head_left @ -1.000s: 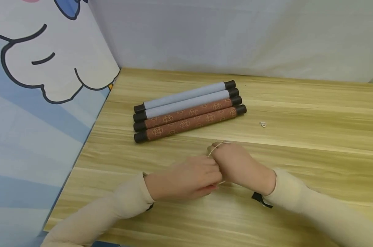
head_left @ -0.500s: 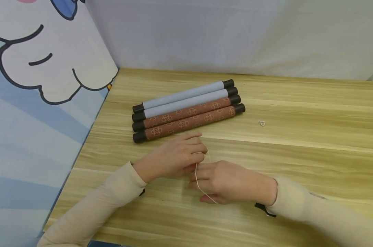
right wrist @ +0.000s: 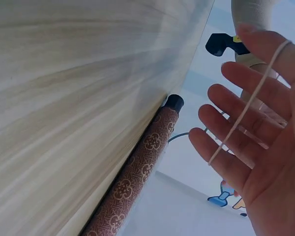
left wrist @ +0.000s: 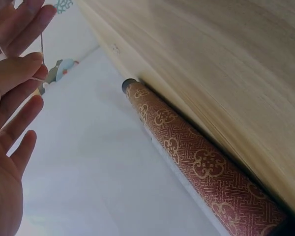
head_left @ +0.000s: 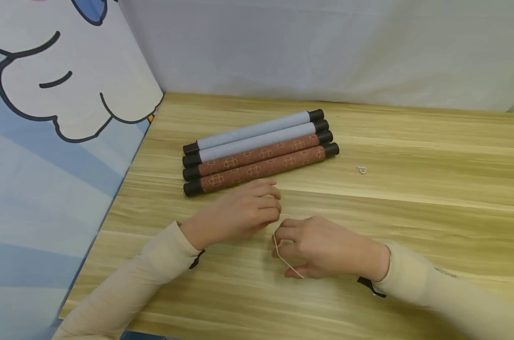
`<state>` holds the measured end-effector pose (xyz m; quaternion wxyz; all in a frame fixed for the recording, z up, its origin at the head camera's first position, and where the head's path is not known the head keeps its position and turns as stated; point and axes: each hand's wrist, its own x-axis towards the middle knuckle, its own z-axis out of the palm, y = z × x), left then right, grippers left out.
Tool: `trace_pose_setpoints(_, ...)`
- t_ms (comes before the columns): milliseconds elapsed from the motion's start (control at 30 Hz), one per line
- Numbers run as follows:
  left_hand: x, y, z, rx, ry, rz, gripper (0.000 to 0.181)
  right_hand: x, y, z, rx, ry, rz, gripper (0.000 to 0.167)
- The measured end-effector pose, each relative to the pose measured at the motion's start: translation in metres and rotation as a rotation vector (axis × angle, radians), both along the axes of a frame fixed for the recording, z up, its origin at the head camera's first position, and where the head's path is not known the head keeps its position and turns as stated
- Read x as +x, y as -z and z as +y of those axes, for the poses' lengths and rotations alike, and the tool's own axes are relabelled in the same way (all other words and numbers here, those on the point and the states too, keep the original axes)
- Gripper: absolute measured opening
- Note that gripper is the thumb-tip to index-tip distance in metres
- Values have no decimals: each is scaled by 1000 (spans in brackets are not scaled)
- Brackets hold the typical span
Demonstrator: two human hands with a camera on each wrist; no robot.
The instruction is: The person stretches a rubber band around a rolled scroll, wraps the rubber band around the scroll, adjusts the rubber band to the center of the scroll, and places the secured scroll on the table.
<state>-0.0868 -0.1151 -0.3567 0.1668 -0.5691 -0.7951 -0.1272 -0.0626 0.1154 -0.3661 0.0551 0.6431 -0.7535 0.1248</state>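
From the right hand (head_left: 329, 248), above the worktop (head_left: 431, 226), the left hand (head_left: 237, 212) sits at ten o'clock, four rolls (head_left: 265, 153) lie side by side at eleven, and a small looped item (head_left: 361, 170) at one. String (right wrist: 246, 108) crosses the right palm; a backdrop (head_left: 325, 52) stands behind, at twelve.

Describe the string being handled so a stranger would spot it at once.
On the table, nearer the person than the four rolls, find the right grip. The string is the thin white line stretched across its palm side. Unlike the small loop lying curled on the table, it is held up, drawn out long.
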Motion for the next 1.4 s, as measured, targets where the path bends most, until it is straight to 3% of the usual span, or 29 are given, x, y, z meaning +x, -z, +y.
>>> trace_pose_setpoints(133,-1,1,-3,60,-2,13,9,-3,0,2,0,30,22,32)
trace_pose_setpoints(267,-2,0,-11,98,-42,-26,14,-10,2,6,-11,60,18,29)
trace_pose_setpoints(467,-6,-1,-24,-20,-165,-108,5,-18,5,16,19,141,-9,34)
trace_pose_setpoints(567,-12,0,-28,-98,-279,-143,7,-22,4,21,36,193,-13,39)
trace_pose_setpoints(767,-32,7,-38,-230,-638,-196,35,-26,3,27,48,274,-21,42)
trace_pose_setpoints(867,-39,14,-42,-272,-736,-214,50,-27,3,28,52,286,-27,39)
trace_pose_setpoints(1100,-53,29,-42,-308,-794,-221,70,-33,8,35,75,324,-49,34)
trace_pose_setpoints(1400,-66,33,-38,-364,-795,-187,68,-45,16,42,29,392,-28,29)
